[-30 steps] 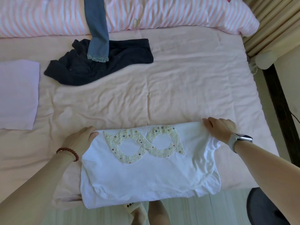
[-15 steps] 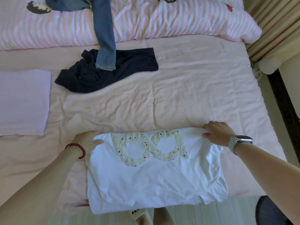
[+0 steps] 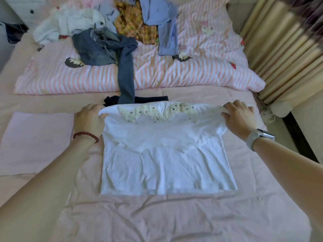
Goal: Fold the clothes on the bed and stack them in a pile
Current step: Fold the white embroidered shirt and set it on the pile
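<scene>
A white shirt (image 3: 166,154) with a cream beaded lace pattern lies in the middle of the pink bed. Its far edge is raised and bent over, so the lace runs along the fold. My left hand (image 3: 88,119) grips the far left corner of the shirt, and my right hand (image 3: 238,117) grips the far right corner. A folded pale lilac garment (image 3: 36,142) lies flat to the left. A dark navy garment (image 3: 136,99) shows just behind the shirt. A heap of unfolded clothes (image 3: 113,27) sits at the far end of the bed.
A pink striped duvet (image 3: 201,67) covers the far half of the bed, with a grey-blue trouser leg (image 3: 125,79) hanging down from it. Cream curtains (image 3: 288,55) stand on the right. The bed sheet (image 3: 174,217) stretches out in front of the shirt.
The shirt has moved further onto the bed, away from its near edge. Both hands lifted its far edge, which now stands bent over. The view tilted up, revealing the clothes heap.
</scene>
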Action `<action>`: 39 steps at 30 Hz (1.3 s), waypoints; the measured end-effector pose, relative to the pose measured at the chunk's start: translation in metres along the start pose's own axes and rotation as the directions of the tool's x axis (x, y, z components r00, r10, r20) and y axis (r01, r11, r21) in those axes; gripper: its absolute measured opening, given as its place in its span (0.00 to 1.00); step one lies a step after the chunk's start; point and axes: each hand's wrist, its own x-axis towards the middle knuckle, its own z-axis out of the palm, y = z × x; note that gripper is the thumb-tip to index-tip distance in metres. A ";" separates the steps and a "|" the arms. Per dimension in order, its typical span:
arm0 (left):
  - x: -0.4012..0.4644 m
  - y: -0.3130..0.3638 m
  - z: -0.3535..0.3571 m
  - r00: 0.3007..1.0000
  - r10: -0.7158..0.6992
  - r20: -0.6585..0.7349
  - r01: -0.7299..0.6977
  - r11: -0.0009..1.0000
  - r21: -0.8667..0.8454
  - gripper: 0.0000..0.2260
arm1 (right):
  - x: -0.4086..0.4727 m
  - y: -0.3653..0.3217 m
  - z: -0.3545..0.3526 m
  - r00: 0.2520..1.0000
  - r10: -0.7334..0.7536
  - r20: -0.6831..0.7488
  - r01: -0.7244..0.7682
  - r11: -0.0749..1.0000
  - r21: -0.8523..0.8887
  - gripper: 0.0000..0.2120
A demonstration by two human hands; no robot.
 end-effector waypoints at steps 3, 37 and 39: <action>-0.018 -0.003 0.010 0.998 0.047 0.037 -0.048 0.998 0.037 0.07 | -0.014 -0.001 0.012 0.999 -0.034 -0.010 0.033 0.999 -0.031 0.11; -0.141 -0.077 0.193 0.820 -0.377 0.430 0.350 0.926 0.145 0.26 | -0.104 0.019 0.207 0.948 0.123 0.295 -0.120 0.992 -0.026 0.26; -0.134 -0.074 0.188 0.826 -0.448 0.343 0.433 0.893 0.126 0.26 | -0.102 0.030 0.204 0.916 0.264 0.301 -0.281 0.960 0.013 0.25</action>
